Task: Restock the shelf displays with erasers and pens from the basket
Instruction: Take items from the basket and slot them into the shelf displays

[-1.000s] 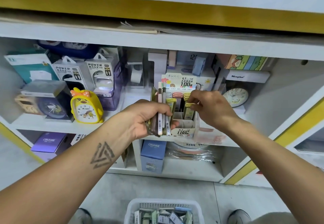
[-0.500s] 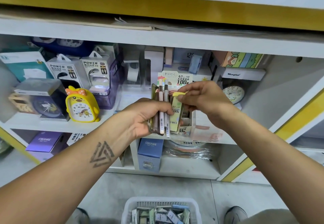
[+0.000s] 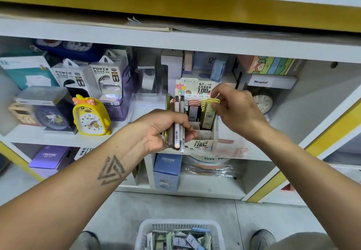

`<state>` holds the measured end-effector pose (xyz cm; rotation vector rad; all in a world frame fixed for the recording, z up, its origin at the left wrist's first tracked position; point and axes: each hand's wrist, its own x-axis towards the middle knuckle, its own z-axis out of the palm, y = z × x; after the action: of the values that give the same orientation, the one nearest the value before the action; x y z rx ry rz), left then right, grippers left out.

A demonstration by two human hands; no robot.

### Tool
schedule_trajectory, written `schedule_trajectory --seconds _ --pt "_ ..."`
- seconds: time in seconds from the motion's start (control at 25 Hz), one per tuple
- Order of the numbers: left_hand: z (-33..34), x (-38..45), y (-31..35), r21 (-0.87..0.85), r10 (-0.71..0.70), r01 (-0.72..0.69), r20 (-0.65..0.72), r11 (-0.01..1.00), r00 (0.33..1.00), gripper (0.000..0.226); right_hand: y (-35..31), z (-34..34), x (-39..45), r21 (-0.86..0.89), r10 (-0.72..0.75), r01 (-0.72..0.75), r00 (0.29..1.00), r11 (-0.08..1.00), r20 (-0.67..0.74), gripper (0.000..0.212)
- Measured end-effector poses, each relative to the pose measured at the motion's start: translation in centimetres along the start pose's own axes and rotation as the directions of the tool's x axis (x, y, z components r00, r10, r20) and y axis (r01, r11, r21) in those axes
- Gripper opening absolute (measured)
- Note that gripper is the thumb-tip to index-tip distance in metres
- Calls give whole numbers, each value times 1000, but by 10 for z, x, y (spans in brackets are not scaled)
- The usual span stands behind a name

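A white basket [image 3: 180,228] of small packets sits on the floor. Above it, the left hand [image 3: 158,130] grips a bundle of pens [image 3: 178,120] upright; the right hand [image 3: 237,109] pinches a yellow lead case [image 3: 210,112], its fingers [image 3: 217,95] curled, in the display box [image 3: 201,142] on the shelf.

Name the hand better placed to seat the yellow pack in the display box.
Right. The right hand already pinches the yellow pack by its top, above the display box. The left hand is full, gripping a bundle of pens.
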<state>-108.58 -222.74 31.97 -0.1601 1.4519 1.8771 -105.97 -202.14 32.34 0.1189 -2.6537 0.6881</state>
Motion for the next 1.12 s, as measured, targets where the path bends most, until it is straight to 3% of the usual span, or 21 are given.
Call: schedule_trajectory --seconds 0.16,0.28,0.36,0.4,0.48,0.56,0.68,0.76,0.84,0.88,0.96,1.12 --pt "-1 0 -1 11 -17 17 31 1000 999 10 3 9 -3 12 17 -18 996 1000 84 16" --pt "0 -2 -1 -4 -15 16 77 1000 997 12 4 14 -5 -236 -62 77 996 969 72 9" --pt "1 -3 -1 -5 -10 11 116 1000 993 17 3 12 -3 -278 -83 89 996 956 34 15" --pt "2 -4 -1 -7 -10 11 133 1000 991 20 1 11 -1 -198 -54 55 998 979 13 16" --pt "4 -4 -1 -6 -12 14 162 1000 987 17 -6 6 1 131 114 -119 992 984 46 12" --pt "8 -5 -2 7 -11 10 181 1000 983 11 -14 4 1 478 267 -345 937 808 224 12" --pt "13 -4 -5 19 -25 21 210 1000 977 13 -19 1 -2 622 293 -463 885 632 362 7" --pt "16 -2 -7 -16 -40 45 238 999 970 18 -14 -9 -2 705 305 -469 883 532 357 3" --pt "16 0 -7 -66 -29 49 270 997 962 14 -3 -24 2 788 374 -423 889 446 265 5" --pt "16 1 -7 -81 -18 42 272 996 962 12 4 -33 4 809 436 -384 882 445 179 5" --pt "17 5 -5 -58 -9 23 224 998 974 10 21 -48 6 776 528 -315 849 547 -28 5" --pt "22 10 -5 19 -5 2 153 1000 988 15 43 -52 1 466 395 -245 882 850 -257 10"
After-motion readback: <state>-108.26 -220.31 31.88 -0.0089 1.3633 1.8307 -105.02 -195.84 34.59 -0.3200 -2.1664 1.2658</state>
